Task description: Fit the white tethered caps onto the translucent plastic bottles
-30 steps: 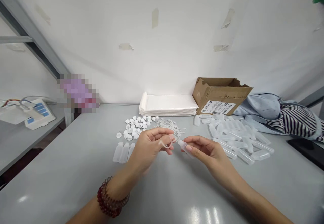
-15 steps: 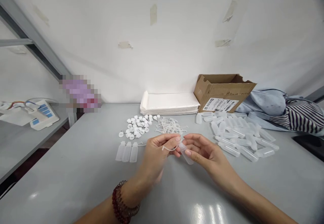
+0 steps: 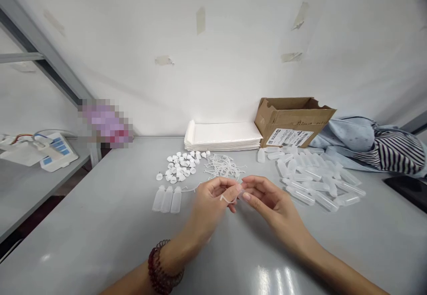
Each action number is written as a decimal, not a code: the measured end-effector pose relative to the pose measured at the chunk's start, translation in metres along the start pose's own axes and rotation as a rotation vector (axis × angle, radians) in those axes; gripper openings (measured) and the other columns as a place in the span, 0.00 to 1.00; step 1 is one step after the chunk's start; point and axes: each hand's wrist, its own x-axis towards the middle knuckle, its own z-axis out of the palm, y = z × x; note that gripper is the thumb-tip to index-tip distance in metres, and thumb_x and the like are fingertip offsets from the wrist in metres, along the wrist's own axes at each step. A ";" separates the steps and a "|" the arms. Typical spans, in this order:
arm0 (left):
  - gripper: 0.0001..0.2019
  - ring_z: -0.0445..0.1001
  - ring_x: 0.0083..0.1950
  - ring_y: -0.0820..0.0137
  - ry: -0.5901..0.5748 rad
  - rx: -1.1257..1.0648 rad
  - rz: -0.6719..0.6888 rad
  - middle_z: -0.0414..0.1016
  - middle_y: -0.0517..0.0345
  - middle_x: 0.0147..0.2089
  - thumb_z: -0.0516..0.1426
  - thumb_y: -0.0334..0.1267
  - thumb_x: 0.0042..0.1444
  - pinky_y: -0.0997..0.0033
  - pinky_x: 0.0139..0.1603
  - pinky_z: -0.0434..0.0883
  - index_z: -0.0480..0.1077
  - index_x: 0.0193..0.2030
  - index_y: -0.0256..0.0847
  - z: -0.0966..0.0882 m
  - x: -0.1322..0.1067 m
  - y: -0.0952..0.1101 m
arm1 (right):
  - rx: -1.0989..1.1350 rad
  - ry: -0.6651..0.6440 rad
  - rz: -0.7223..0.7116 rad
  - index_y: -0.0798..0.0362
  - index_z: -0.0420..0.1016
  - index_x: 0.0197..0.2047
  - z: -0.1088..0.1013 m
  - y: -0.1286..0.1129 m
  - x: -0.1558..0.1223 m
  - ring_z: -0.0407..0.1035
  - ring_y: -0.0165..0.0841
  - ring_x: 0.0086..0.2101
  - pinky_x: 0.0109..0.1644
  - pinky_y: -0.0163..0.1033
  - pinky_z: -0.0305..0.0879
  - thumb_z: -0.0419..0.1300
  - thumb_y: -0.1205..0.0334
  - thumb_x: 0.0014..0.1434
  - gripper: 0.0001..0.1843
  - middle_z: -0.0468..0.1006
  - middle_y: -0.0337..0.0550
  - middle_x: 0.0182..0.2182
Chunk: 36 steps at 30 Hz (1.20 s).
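Observation:
My left hand (image 3: 213, 199), with a dark red bead bracelet on the wrist, pinches a thin white plastic loop strap (image 3: 227, 198) at the table's middle. Touching it from the right, my right hand (image 3: 267, 201) is curled around a small clear plastic bottle (image 3: 240, 192), mostly hidden by the fingers. The fingertips of both hands meet at the bottle's tip. Behind the hands lie a tangle of white straps (image 3: 224, 166) and a heap of small white caps (image 3: 182, 166). Three finished bottles (image 3: 167, 198) lie side by side to the left.
Several clear empty bottles (image 3: 313, 177) are scattered on the grey table (image 3: 100, 224) at the right. A stack of white padded envelopes (image 3: 223, 136) and an open cardboard box (image 3: 292, 121) stand against the wall. Folded clothes (image 3: 373, 146) lie at the far right. A white device (image 3: 56, 155) sits on the left shelf.
My two hands have come together: the right hand brought the bottle to the left hand's strap, and the fingertips now touch. The bottle is more hidden in the fingers.

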 end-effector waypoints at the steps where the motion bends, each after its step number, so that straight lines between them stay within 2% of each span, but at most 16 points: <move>1: 0.09 0.66 0.24 0.77 -0.015 0.018 -0.001 0.69 0.64 0.23 0.61 0.42 0.50 0.77 0.27 0.67 0.73 0.31 0.36 0.000 0.000 0.000 | -0.006 -0.011 0.004 0.49 0.70 0.45 0.000 0.000 0.000 0.74 0.33 0.38 0.46 0.39 0.70 0.60 0.55 0.58 0.13 0.79 0.41 0.35; 6: 0.08 0.65 0.21 0.77 -0.059 0.109 -0.011 0.65 0.67 0.20 0.60 0.40 0.52 0.77 0.24 0.66 0.69 0.30 0.37 -0.001 0.001 -0.003 | -0.018 -0.060 0.011 0.49 0.71 0.44 0.003 -0.002 0.000 0.74 0.34 0.39 0.47 0.41 0.69 0.57 0.54 0.60 0.11 0.80 0.41 0.35; 9: 0.09 0.65 0.21 0.76 -0.063 0.105 -0.027 0.65 0.67 0.20 0.60 0.41 0.51 0.77 0.22 0.66 0.68 0.29 0.38 -0.002 0.003 -0.004 | -0.044 -0.092 -0.005 0.49 0.70 0.46 0.004 0.002 -0.001 0.73 0.34 0.39 0.46 0.41 0.69 0.55 0.55 0.61 0.11 0.79 0.41 0.35; 11: 0.10 0.64 0.20 0.77 -0.078 0.106 -0.055 0.65 0.67 0.18 0.60 0.42 0.52 0.78 0.21 0.65 0.67 0.28 0.38 -0.003 0.004 -0.005 | -0.115 -0.100 -0.068 0.49 0.69 0.48 0.003 0.007 -0.001 0.73 0.35 0.39 0.45 0.42 0.68 0.54 0.57 0.62 0.12 0.77 0.43 0.37; 14: 0.10 0.62 0.17 0.78 -0.088 0.098 -0.099 0.65 0.67 0.16 0.59 0.42 0.53 0.79 0.19 0.63 0.66 0.28 0.38 -0.003 0.004 -0.008 | -0.294 -0.075 -0.256 0.48 0.70 0.49 0.003 0.017 -0.002 0.70 0.36 0.42 0.45 0.43 0.67 0.54 0.62 0.62 0.12 0.74 0.46 0.42; 16: 0.11 0.61 0.16 0.78 -0.090 0.087 -0.119 0.64 0.68 0.15 0.59 0.43 0.53 0.80 0.17 0.61 0.66 0.29 0.38 -0.003 0.003 -0.010 | -0.363 -0.061 -0.329 0.48 0.70 0.50 0.004 0.021 -0.002 0.69 0.36 0.42 0.45 0.42 0.66 0.53 0.63 0.62 0.13 0.72 0.46 0.42; 19: 0.13 0.59 0.15 0.79 -0.105 0.104 -0.122 0.62 0.69 0.14 0.59 0.46 0.53 0.80 0.16 0.59 0.65 0.28 0.38 -0.003 0.003 -0.010 | -0.339 -0.045 -0.301 0.48 0.71 0.48 0.004 0.020 -0.002 0.69 0.35 0.41 0.44 0.41 0.66 0.53 0.62 0.63 0.11 0.73 0.45 0.41; 23: 0.17 0.63 0.18 0.77 -0.104 0.091 -0.086 0.65 0.65 0.19 0.54 0.50 0.56 0.78 0.18 0.62 0.66 0.27 0.37 -0.005 0.004 -0.003 | -0.141 -0.017 -0.072 0.48 0.72 0.46 0.000 0.012 0.002 0.71 0.35 0.38 0.45 0.42 0.65 0.56 0.54 0.61 0.12 0.76 0.42 0.35; 25: 0.15 0.66 0.20 0.76 -0.088 0.156 -0.015 0.67 0.63 0.22 0.52 0.47 0.59 0.76 0.21 0.65 0.68 0.30 0.37 -0.006 0.004 0.000 | 0.007 -0.003 0.055 0.48 0.71 0.47 -0.003 0.010 0.004 0.71 0.34 0.37 0.46 0.41 0.65 0.59 0.52 0.59 0.15 0.76 0.40 0.34; 28: 0.08 0.70 0.30 0.72 -0.056 0.373 0.240 0.72 0.58 0.32 0.55 0.40 0.56 0.73 0.27 0.68 0.70 0.39 0.39 -0.006 0.000 -0.001 | 0.220 -0.006 0.133 0.48 0.71 0.46 -0.006 0.008 0.006 0.71 0.33 0.37 0.45 0.39 0.64 0.62 0.51 0.56 0.16 0.76 0.39 0.35; 31: 0.18 0.70 0.42 0.66 -0.064 0.621 0.541 0.69 0.53 0.44 0.61 0.36 0.51 0.66 0.38 0.71 0.67 0.50 0.41 -0.003 -0.003 -0.009 | 0.344 -0.035 0.174 0.47 0.71 0.45 -0.005 0.007 0.005 0.70 0.31 0.37 0.42 0.36 0.63 0.63 0.53 0.56 0.15 0.76 0.39 0.35; 33: 0.23 0.68 0.47 0.64 -0.064 0.751 0.686 0.67 0.51 0.47 0.62 0.35 0.50 0.62 0.46 0.71 0.64 0.52 0.40 -0.001 -0.004 -0.015 | 0.388 -0.054 0.194 0.47 0.72 0.45 -0.004 0.006 0.004 0.70 0.31 0.37 0.42 0.35 0.63 0.64 0.54 0.56 0.14 0.75 0.39 0.36; 36: 0.23 0.67 0.47 0.62 -0.046 0.904 0.832 0.66 0.49 0.46 0.63 0.36 0.50 0.61 0.46 0.71 0.62 0.53 0.37 -0.002 -0.002 -0.019 | 0.433 -0.076 0.194 0.48 0.72 0.44 -0.004 0.005 0.004 0.70 0.31 0.39 0.45 0.36 0.62 0.64 0.56 0.55 0.14 0.75 0.40 0.37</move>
